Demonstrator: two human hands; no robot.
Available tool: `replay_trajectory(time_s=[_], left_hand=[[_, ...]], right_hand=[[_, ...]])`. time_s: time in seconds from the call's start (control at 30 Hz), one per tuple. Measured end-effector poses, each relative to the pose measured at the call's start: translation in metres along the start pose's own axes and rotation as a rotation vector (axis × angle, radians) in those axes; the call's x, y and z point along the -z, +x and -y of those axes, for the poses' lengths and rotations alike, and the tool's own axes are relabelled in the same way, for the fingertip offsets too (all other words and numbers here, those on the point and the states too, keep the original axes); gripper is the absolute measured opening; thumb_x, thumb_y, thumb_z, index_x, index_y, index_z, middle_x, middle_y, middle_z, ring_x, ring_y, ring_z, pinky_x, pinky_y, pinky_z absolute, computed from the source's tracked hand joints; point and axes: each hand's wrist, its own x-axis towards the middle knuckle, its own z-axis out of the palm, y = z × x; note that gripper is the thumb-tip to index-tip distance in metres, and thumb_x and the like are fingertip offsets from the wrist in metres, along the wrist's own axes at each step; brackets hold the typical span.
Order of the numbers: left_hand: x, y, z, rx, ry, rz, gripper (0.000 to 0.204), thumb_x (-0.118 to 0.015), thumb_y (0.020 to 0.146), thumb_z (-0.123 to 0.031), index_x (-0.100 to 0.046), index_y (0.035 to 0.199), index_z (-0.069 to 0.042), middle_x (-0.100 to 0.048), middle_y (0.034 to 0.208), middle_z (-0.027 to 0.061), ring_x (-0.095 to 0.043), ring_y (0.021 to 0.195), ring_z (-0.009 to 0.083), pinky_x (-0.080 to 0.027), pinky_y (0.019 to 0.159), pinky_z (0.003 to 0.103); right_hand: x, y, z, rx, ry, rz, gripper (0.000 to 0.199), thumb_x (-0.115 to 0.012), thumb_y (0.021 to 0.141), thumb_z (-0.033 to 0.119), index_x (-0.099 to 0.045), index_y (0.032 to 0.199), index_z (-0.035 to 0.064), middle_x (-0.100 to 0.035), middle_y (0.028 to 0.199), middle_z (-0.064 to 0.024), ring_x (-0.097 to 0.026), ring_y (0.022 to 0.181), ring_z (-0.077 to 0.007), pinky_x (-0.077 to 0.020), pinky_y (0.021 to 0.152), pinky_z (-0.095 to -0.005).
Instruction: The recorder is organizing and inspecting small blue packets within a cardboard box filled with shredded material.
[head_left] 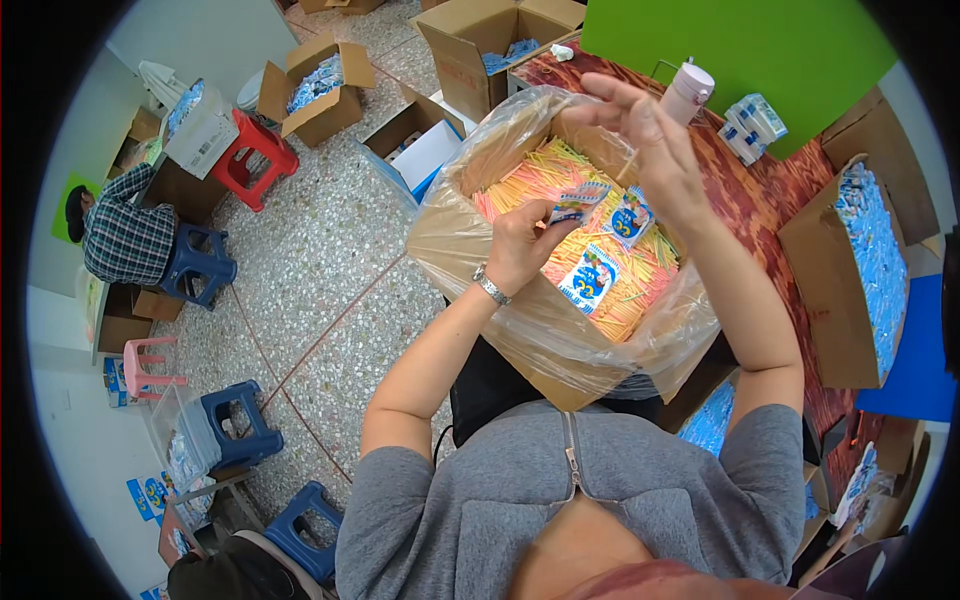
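Speckled floor (330,290) surrounds a plastic-lined box (560,350) of thin sticks (620,290). Over it, the left hand (520,245) grips a small packet (572,207); the right hand (650,135), raised above, pinches one stick (628,163).

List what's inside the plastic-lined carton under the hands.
Inside the plastic-lined carton: a heap of thin yellow, orange and pink sticks, with blue-and-white sachets lying on top. The left hand holds one sachet; it and the right hand cover part of the heap. Lower layers are hidden.
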Motion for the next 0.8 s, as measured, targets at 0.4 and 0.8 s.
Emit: replay_trajectory(time_s=[0.4,0.8], left_hand=[[0.005,-0.003,-0.012,-0.033,0.063,-0.018,0.021,-0.079,0.073,-0.011,-0.063,0.080,0.001,-0.062,0.069,0.0124,-0.061,0.058,0.0220,-0.048,0.052,0.032],[0.011,-0.004,-0.023,-0.084,0.134,0.003,0.022,-0.080,0.073,-0.013,-0.064,0.081,0.000,-0.063,0.071,0.0114,-0.062,0.059,0.0226,-0.048,0.054,0.031]], right_hand=[[-0.014,-0.013,-0.024,0.148,-0.429,0.085,0.055,-0.026,0.103,0.041,-0.044,0.136,0.0003,-0.056,0.125,-0.0133,-0.051,0.118,-0.0246,-0.0369,0.102,-0.0381],[-0.002,-0.011,0.001,0.370,-0.869,0.373,0.023,-0.068,0.084,0.017,-0.069,0.107,0.0149,-0.063,0.091,-0.0027,-0.057,0.094,-0.0221,-0.0361,0.100,-0.0459]])
